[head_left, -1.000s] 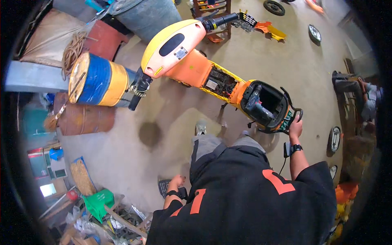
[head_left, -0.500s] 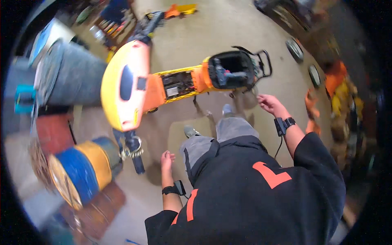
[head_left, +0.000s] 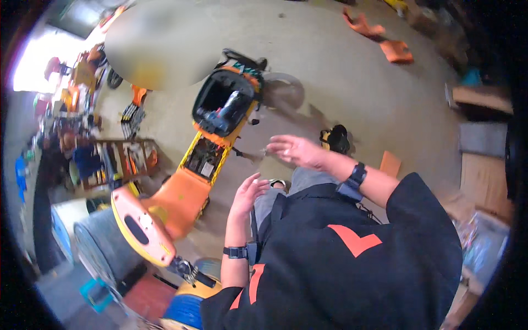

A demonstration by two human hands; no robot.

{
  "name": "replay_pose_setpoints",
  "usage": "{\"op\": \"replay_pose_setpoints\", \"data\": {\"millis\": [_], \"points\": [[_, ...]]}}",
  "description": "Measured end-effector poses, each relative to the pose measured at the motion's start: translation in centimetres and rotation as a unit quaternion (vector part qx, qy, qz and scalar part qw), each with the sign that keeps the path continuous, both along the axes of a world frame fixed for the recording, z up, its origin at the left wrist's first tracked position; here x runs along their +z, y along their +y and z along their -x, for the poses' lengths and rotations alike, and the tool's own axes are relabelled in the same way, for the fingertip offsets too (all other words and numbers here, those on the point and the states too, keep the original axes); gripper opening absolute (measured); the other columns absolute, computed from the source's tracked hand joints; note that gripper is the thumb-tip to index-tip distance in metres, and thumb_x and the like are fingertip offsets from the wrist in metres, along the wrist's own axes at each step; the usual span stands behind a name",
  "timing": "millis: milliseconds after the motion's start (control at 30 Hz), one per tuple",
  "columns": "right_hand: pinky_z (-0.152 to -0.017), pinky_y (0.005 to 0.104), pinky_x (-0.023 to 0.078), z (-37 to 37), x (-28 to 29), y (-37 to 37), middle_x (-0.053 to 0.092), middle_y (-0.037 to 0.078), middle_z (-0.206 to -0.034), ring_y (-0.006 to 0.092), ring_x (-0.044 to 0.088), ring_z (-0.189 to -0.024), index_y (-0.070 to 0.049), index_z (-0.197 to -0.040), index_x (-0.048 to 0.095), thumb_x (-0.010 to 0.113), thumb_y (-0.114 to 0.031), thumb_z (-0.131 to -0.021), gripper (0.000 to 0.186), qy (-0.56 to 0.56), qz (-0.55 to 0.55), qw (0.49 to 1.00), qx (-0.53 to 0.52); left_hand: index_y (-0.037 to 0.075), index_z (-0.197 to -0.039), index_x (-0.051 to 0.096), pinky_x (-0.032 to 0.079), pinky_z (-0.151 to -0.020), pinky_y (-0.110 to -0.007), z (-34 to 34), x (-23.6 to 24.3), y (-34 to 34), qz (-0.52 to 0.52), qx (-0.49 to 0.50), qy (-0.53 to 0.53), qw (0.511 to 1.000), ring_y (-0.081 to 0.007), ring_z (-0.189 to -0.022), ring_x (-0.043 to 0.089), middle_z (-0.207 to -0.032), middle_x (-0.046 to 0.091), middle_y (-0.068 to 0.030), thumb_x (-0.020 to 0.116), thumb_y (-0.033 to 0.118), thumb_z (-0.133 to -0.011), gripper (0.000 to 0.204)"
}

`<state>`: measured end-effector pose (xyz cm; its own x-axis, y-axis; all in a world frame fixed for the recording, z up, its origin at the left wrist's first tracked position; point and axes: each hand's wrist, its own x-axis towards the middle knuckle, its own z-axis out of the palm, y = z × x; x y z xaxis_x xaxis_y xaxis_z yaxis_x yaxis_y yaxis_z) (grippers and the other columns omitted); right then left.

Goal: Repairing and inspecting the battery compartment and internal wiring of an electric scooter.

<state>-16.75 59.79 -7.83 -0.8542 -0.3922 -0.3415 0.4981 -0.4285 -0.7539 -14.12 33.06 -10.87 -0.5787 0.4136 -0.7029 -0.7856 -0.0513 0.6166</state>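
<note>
An orange and yellow scooter (head_left: 184,203) stands slantwise to my left, its seat removed or lifted so that the black underseat bin (head_left: 206,96) is exposed. A blue, dark and red tool-like thing (head_left: 223,116) lies in the bin; its exact kind is blurred. Ahead of the bin, the uncovered floor section (head_left: 204,159) shows wiring. Beside it, my left hand (head_left: 252,193) is raised with its fingers apart, holding nothing visible. My right hand (head_left: 296,152) reaches over near the scooter's rear part, fingers stretched out, touching nothing I can see. Both wrists wear black straps.
Orange body panels (head_left: 363,25) lie on the floor at the far right. A yellow and black object (head_left: 336,139) sits beyond my right forearm. Grey and blue drums (head_left: 102,245) stand at the left, near a wooden rack (head_left: 129,157). Cardboard boxes (head_left: 484,181) line the right side.
My view has turned right, so the scooter now slants down toward the left. My hands have come closer together and higher, with the right hand swung inward.
</note>
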Motion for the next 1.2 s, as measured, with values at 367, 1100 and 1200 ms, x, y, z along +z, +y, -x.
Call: {"op": "replay_pose_setpoints", "data": {"millis": [367, 1100, 1200], "points": [[-0.108, 0.0454, 0.036, -8.5, -4.1, 6.1, 0.054, 0.021, -0.132, 0.0329, 0.058, -0.115, -0.006, -0.146, 0.031, 0.038, -0.004, -0.093, 0.054, 0.088, -0.294, 0.94, 0.15, 0.003, -0.109, 0.053, 0.047, -0.072, -0.031, -2.6, -3.6, 14.2, -0.097, -0.126, -0.156, 0.975, -0.0181, -0.084, 0.058, -0.095, 0.06, -0.0078, 0.037, 0.028, -0.104, 0.03], [-0.088, 0.0421, 0.048, -15.1, -10.1, 8.4, 0.065, 0.02, -0.11, 0.0335, 0.063, -0.101, -0.002, -0.121, 0.058, 0.052, -0.027, -0.094, 0.037, 0.0, -0.42, 0.895, 0.148, 0.001, -0.11, 0.045, 0.05, -0.062, -0.028, -5.9, -11.1, 15.6, 0.016, -0.234, -0.015, 0.972, -0.0177, -0.073, 0.066, -0.088, 0.066, -0.0123, 0.053, 0.017, -0.098, 0.022], [-0.088, 0.0431, 0.049, -16.6, -12.0, 8.8, 0.064, 0.021, -0.108, 0.0357, 0.062, -0.101, -0.002, -0.118, 0.059, 0.052, -0.026, -0.093, 0.035, -0.035, -0.45, 0.877, 0.164, 0.0, -0.105, 0.051, 0.05, -0.062, -0.027, -7.0, -15.1, 13.4, 0.059, -0.17, -0.047, 0.983, -0.0166, -0.073, 0.065, -0.086, 0.067, -0.0107, 0.056, 0.017, -0.095, 0.02]]}}
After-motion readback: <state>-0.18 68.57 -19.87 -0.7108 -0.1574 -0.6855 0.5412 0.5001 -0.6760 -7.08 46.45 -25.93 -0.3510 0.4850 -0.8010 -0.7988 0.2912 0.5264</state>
